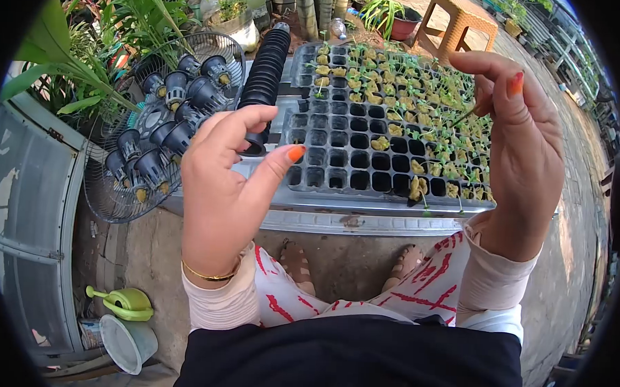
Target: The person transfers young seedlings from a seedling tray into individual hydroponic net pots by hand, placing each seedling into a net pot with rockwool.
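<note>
My left hand (222, 180) is raised over the left edge of the black seedling tray (338, 158), thumb and fingers apart and nothing between them. Over the tray's right side is my right hand (523, 150). Its index finger and thumb stand apart, while the lower fingers curl round a thin stick (464, 117) pointing down and left toward the seedlings. Green seedlings (422, 102) in yellowish sponge plugs fill much of the tray's right and back. Many cells at the left and front hold no plugs. A loose-looking plug (418, 188) sits at the front edge.
Left of the tray lies a long stack of nested black pots (265, 69). Beside it, a wire basket (105, 203) holds several black net pots (204, 93) with plugs. A green watering can (127, 303) and a bucket (127, 344) stand on the floor; a stool (459, 25) is behind.
</note>
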Action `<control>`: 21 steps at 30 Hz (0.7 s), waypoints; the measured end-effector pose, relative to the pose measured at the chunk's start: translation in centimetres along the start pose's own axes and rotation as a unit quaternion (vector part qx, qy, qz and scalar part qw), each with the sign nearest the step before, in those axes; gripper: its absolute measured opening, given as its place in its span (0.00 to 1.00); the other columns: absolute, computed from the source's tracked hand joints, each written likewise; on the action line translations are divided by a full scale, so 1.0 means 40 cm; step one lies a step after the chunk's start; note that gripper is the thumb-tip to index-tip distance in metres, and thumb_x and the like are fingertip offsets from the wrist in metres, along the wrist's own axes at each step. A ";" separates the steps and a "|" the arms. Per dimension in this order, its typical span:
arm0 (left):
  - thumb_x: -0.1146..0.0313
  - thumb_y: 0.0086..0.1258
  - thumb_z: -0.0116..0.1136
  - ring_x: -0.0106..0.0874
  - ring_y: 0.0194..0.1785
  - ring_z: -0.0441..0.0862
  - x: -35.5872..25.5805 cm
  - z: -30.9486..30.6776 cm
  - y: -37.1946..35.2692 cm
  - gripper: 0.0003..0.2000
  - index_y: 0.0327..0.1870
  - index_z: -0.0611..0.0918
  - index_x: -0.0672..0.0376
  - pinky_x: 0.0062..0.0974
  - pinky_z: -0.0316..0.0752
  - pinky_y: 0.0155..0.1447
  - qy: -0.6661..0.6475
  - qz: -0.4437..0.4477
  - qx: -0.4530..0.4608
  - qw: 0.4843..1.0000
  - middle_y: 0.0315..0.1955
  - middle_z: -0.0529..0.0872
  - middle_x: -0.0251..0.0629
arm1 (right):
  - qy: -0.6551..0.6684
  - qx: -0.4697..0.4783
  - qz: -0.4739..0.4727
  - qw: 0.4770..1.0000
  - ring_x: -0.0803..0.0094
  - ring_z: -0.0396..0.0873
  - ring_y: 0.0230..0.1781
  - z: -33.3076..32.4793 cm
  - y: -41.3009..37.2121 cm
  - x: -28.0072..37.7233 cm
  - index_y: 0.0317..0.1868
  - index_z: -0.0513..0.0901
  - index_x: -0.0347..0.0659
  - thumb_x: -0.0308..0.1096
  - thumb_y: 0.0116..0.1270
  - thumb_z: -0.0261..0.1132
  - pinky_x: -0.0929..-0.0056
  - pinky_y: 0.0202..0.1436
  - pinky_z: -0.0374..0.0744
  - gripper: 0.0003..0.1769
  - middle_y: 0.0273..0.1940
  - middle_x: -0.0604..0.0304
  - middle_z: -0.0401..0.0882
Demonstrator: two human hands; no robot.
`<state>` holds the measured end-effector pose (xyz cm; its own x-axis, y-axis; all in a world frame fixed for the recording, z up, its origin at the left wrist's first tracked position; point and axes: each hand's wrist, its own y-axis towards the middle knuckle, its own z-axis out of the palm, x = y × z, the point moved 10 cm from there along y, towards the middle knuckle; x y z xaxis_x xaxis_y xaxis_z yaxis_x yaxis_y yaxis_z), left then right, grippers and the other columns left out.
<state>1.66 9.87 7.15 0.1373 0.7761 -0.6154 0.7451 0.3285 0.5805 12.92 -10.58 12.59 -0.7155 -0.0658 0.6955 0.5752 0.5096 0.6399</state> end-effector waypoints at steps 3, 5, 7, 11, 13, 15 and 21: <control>0.71 0.52 0.69 0.41 0.38 0.76 -0.045 0.106 -0.003 0.16 0.42 0.81 0.64 0.33 0.70 0.44 -0.024 0.045 0.082 0.995 0.36 0.82 0.43 | -0.010 -0.044 0.020 0.999 0.80 0.70 0.37 -0.060 -0.056 -0.016 0.48 0.80 0.28 0.40 0.73 0.55 0.83 0.42 0.66 0.20 0.34 0.64 0.76; 0.72 0.52 0.69 0.40 0.38 0.76 -0.068 0.147 -0.002 0.15 0.41 0.82 0.64 0.33 0.69 0.44 -0.020 0.070 0.113 0.991 0.34 0.81 0.43 | 0.029 -0.084 0.082 0.993 0.79 0.72 0.36 -0.092 -0.098 -0.050 0.47 0.80 0.28 0.34 0.68 0.62 0.82 0.43 0.68 0.15 0.34 0.62 0.77; 0.72 0.51 0.69 0.41 0.38 0.76 -0.081 0.176 0.001 0.15 0.41 0.82 0.64 0.33 0.69 0.43 -0.019 0.074 0.132 0.988 0.34 0.81 0.43 | 0.040 -0.108 0.093 0.989 0.79 0.73 0.36 -0.118 -0.122 -0.078 0.46 0.80 0.28 0.33 0.67 0.63 0.82 0.44 0.69 0.15 0.34 0.62 0.78; 0.73 0.51 0.68 0.37 0.36 0.76 -0.111 0.215 0.002 0.15 0.41 0.83 0.64 0.30 0.69 0.43 -0.034 0.098 0.183 0.978 0.32 0.82 0.42 | 0.050 -0.127 0.103 0.985 0.76 0.76 0.36 -0.146 -0.149 -0.091 0.44 0.80 0.29 0.32 0.65 0.65 0.81 0.44 0.72 0.13 0.35 0.59 0.79; 0.74 0.49 0.68 0.34 0.35 0.76 -0.127 0.240 0.001 0.15 0.41 0.83 0.63 0.28 0.68 0.41 -0.042 0.119 0.207 0.970 0.31 0.82 0.40 | 0.030 -0.111 0.097 0.989 0.74 0.76 0.34 -0.148 -0.150 -0.089 0.41 0.80 0.29 0.33 0.64 0.65 0.79 0.41 0.72 0.13 0.32 0.57 0.79; 0.73 0.47 0.69 0.34 0.34 0.75 -0.136 0.264 -0.004 0.16 0.40 0.84 0.62 0.29 0.67 0.41 -0.045 0.126 0.233 0.963 0.31 0.82 0.38 | 0.017 -0.110 0.084 0.990 0.73 0.75 0.33 -0.151 -0.151 -0.087 0.40 0.80 0.30 0.34 0.63 0.66 0.78 0.39 0.71 0.13 0.31 0.57 0.79; 0.73 0.45 0.70 0.35 0.34 0.73 -0.153 0.313 -0.015 0.18 0.41 0.84 0.61 0.30 0.66 0.41 -0.054 0.139 0.294 0.944 0.31 0.79 0.37 | -0.055 -0.109 0.027 0.992 0.73 0.70 0.25 -0.143 -0.139 -0.057 0.30 0.82 0.33 0.38 0.56 0.70 0.74 0.30 0.65 0.14 0.23 0.58 0.79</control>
<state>8.54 -1.82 3.91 0.4236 0.7180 -0.5523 0.8994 -0.2605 0.3511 13.62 -18.19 9.30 -0.7130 0.0579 0.6987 0.6777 0.3123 0.6657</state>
